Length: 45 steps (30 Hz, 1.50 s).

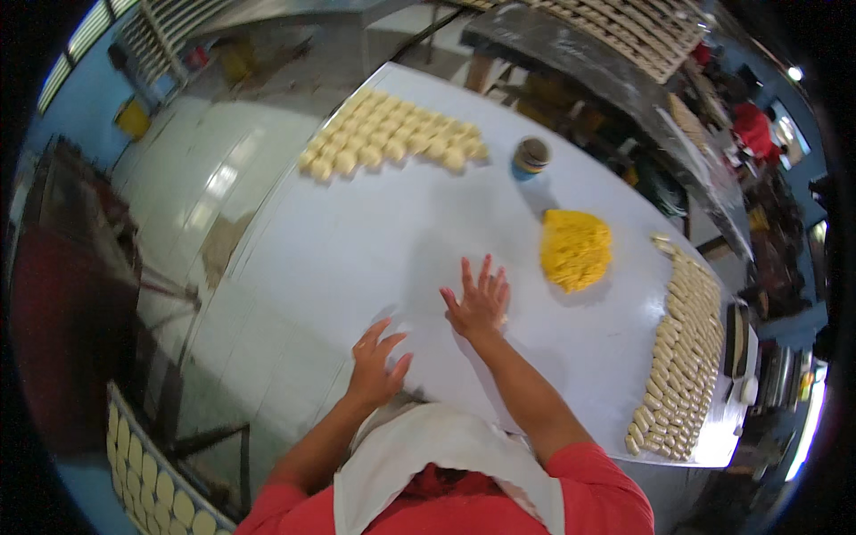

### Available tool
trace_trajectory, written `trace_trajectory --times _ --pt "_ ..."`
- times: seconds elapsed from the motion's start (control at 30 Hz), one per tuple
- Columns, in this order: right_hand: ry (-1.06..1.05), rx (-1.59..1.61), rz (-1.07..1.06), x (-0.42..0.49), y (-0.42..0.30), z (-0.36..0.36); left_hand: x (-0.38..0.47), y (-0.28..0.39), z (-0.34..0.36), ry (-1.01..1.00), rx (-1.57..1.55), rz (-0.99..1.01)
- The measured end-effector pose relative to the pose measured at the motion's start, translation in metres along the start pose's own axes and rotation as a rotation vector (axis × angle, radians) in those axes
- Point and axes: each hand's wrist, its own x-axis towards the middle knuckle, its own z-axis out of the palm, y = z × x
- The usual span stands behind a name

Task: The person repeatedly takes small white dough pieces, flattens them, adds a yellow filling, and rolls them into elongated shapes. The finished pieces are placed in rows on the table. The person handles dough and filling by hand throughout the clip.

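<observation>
My right hand (480,304) lies palm down with its fingers spread, over a small pale piece of dough (503,319) that shows at its outer edge. My left hand (378,364) is held near the table's front edge, its fingers apart and nothing in it. A mound of yellow filling (576,251) sits to the right of my right hand. Behind it stands a round container (531,156). Rows of pale dough balls (381,134) cover the far left of the white table (321,247). Many small elongated dough pieces (682,361) line the right side.
A dark tray (736,341) lies at the table's right end. Beyond the far edge stands a dark worktable (568,47) with a slatted rack (635,30). A tray of flat dough ovals (150,475) is at the lower left. A person in red (754,130) is far right.
</observation>
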Motion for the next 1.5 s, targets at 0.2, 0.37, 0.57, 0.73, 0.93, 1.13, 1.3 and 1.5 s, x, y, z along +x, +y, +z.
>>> trace_trajectory --times 0.2,0.37,0.57,0.73,0.93,1.13,1.3,1.5 --pt "-0.307 0.005 -0.176 -0.021 0.013 -0.014 -0.014 -0.011 0.009 0.125 0.002 0.033" --pt "-0.215 0.684 -0.34 -0.079 0.115 -0.01 -0.021 0.008 0.045 0.035 -0.012 -0.056" --pt "0.358 1.829 0.721 -0.012 0.317 -0.061 -0.026 0.059 0.062 0.022 0.113 -0.098" --pt "0.774 2.151 0.882 0.06 0.532 -0.084 -0.014 0.083 0.077 0.053 0.202 -0.073" --pt "0.545 1.599 0.945 0.075 0.481 -0.087 -0.025 0.075 0.073 0.067 0.329 0.052" --pt "0.706 0.983 0.715 -0.033 0.312 0.031 -0.008 0.023 0.037 0.028 0.405 -0.049" --pt "0.362 0.75 0.291 -0.117 0.168 -0.012 0.096 -0.037 -0.027 0.093 0.349 -0.083" --pt "0.257 0.509 0.324 -0.105 0.123 -0.011 0.234 -0.186 -0.102 0.329 0.428 -0.096"
